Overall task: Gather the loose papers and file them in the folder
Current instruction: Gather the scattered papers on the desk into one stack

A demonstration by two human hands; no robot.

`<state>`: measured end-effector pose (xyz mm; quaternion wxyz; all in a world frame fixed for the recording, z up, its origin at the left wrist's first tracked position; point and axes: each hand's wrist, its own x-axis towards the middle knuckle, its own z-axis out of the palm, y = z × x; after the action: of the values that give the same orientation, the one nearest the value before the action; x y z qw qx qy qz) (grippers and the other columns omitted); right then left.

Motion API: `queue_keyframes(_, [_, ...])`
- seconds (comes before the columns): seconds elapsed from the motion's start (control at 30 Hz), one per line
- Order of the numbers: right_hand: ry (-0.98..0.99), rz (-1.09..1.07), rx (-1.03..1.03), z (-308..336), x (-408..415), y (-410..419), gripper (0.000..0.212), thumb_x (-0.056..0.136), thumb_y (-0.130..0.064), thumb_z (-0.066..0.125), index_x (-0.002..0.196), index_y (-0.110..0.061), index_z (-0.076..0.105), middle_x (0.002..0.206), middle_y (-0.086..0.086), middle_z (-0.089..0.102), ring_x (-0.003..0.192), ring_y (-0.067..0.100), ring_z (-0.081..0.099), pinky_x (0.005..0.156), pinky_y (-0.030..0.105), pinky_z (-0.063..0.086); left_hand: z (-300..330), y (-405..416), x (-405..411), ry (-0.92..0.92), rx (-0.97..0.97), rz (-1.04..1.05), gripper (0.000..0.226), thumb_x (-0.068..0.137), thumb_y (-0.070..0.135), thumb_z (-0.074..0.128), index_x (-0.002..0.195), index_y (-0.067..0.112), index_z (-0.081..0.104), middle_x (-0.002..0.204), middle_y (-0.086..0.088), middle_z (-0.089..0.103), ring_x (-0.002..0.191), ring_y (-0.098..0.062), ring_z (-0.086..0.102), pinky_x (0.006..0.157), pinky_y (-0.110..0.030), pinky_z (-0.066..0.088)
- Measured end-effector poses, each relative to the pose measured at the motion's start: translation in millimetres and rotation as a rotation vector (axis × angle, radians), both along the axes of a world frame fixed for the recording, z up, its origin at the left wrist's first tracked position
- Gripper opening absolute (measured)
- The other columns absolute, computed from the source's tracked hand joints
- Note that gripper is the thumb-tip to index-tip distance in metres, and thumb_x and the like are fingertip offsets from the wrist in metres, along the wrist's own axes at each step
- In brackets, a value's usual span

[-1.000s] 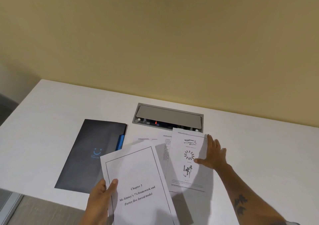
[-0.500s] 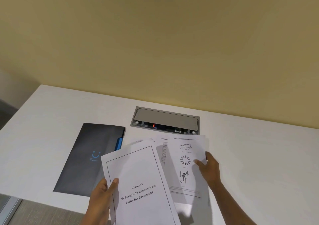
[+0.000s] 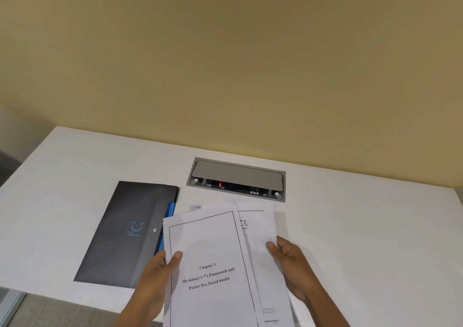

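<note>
A loose stack of white papers (image 3: 213, 246) is held above the near edge of the white desk (image 3: 363, 239). The top sheet reads "Chapter 3". My left hand (image 3: 155, 274) grips the stack's left edge, thumb on top. My right hand (image 3: 293, 264) grips the right edge of the sheets behind, which fan out to the right. A dark grey folder (image 3: 125, 231) with a blue smiley logo and a blue inner edge lies closed on the desk, just left of the papers. The corner of one more sheet (image 3: 196, 206) peeks out behind the stack.
A grey cable and socket box (image 3: 236, 176) with a lifted lid is set into the desk behind the papers. A yellow wall rises behind the desk. The desk's left edge and front edge are near the folder.
My right hand slid the illustrated sheet left and toward me, then took hold of it behind the "Chapter 3" sheet. The sheets are now bunched together between both hands.
</note>
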<state>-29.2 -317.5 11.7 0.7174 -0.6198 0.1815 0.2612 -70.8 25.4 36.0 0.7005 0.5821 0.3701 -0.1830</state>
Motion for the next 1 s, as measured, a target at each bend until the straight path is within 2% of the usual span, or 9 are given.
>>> queue_keyframes(0.17, [0.074, 0.118, 0.111, 5, -8, 32, 0.03, 0.109, -0.028, 0.06, 0.135, -0.019, 0.073, 0.135, 0.015, 0.075, 0.128, 0.036, 0.071, 0.11, 0.061, 0.054, 2, -11, 0, 0.065, 0.009, -0.058, 0.022, 0.103, 0.025, 0.065, 0.124, 0.017, 0.07, 0.116, -0.007, 0.083, 0.114, -0.031, 0.076, 0.113, -0.055, 0.05])
queue_keyframes(0.3, [0.123, 0.223, 0.158, 11, -6, 50, 0.035, 0.101, -0.029, 0.072, 0.135, -0.023, 0.073, 0.133, 0.014, 0.076, 0.12, 0.035, 0.075, 0.097, 0.047, 0.062, 1, -14, -2, 0.083, -0.009, -0.056, 0.021, 0.102, 0.026, 0.067, 0.123, 0.024, 0.068, 0.125, -0.005, 0.079, 0.13, -0.031, 0.064, 0.124, -0.057, 0.036])
queue_keyframes(0.4, [0.157, 0.241, 0.137, 12, 2, 50, 0.033, 0.106, -0.04, 0.063, 0.132, -0.025, 0.075, 0.133, 0.02, 0.074, 0.107, 0.033, 0.07, 0.093, 0.041, 0.053, -8, -9, -3, 0.091, 0.037, -0.022, 0.046, 0.101, 0.027, 0.069, 0.145, 0.016, 0.058, 0.144, -0.01, 0.067, 0.143, -0.037, 0.053, 0.124, -0.06, 0.034])
queue_keyframes(0.5, [0.05, 0.222, -0.153, 15, 24, 43, 0.034, 0.105, -0.051, 0.059, 0.12, -0.028, 0.08, 0.116, 0.009, 0.082, 0.089, 0.018, 0.077, 0.076, 0.032, 0.058, -10, -6, -7, 0.039, 0.134, -0.006, 0.036, 0.103, 0.02, 0.066, 0.137, 0.012, 0.063, 0.129, -0.014, 0.075, 0.123, -0.039, 0.068, 0.114, -0.063, 0.047])
queue_keyframes(0.53, [-0.015, 0.219, -0.33, 14, 33, 39, 0.032, 0.101, -0.048, 0.066, 0.12, -0.026, 0.078, 0.118, 0.006, 0.08, 0.096, 0.017, 0.078, 0.08, 0.033, 0.058, -10, -5, -10, 0.024, 0.171, 0.002, 0.028, 0.103, 0.017, 0.066, 0.131, 0.012, 0.067, 0.122, -0.014, 0.079, 0.115, -0.038, 0.072, 0.11, -0.062, 0.05])
queue_keyframes(0.67, [-0.24, 0.48, -0.957, 3, 69, 21, 0.096, 0.086, -0.052, 0.082, 0.162, -0.018, 0.035, 0.166, 0.002, 0.04, 0.154, 0.025, 0.038, 0.122, 0.044, 0.04, -13, 5, -24, 0.024, 0.207, 0.099, 0.022, 0.101, 0.01, 0.067, 0.122, 0.014, 0.072, 0.112, -0.013, 0.083, 0.104, -0.038, 0.077, 0.102, -0.058, 0.056])
queue_keyframes(0.83, [-0.209, 0.814, -1.221, -15, 95, 11, 0.134, 0.083, -0.07, 0.074, 0.169, -0.014, -0.012, 0.179, 0.008, -0.014, 0.166, 0.034, -0.005, 0.131, 0.061, 0.017, -19, 20, -41, 0.045, 0.285, 0.167, 0.017, 0.099, 0.013, 0.071, 0.113, 0.023, 0.074, 0.114, -0.01, 0.082, 0.11, -0.035, 0.076, 0.11, -0.057, 0.052])
queue_keyframes(0.9, [-0.21, 0.893, -1.264, -21, 97, 11, 0.135, 0.084, -0.073, 0.07, 0.168, -0.012, -0.017, 0.178, 0.01, -0.018, 0.166, 0.035, -0.01, 0.131, 0.063, 0.012, -24, 27, -47, 0.058, 0.274, 0.191, 0.021, 0.099, 0.014, 0.071, 0.117, 0.024, 0.074, 0.117, -0.009, 0.081, 0.114, -0.034, 0.074, 0.112, -0.058, 0.049])
queue_keyframes(1.0, [-0.289, 0.88, -1.323, -29, 90, 11, 0.132, 0.085, -0.073, 0.069, 0.169, -0.01, -0.011, 0.18, 0.008, -0.005, 0.166, 0.032, -0.001, 0.132, 0.059, 0.011, -29, 34, -54, 0.073, 0.278, 0.228, 0.018, 0.097, 0.014, 0.074, 0.11, 0.026, 0.077, 0.105, 0.004, 0.085, 0.108, -0.029, 0.076, 0.108, -0.051, 0.053])
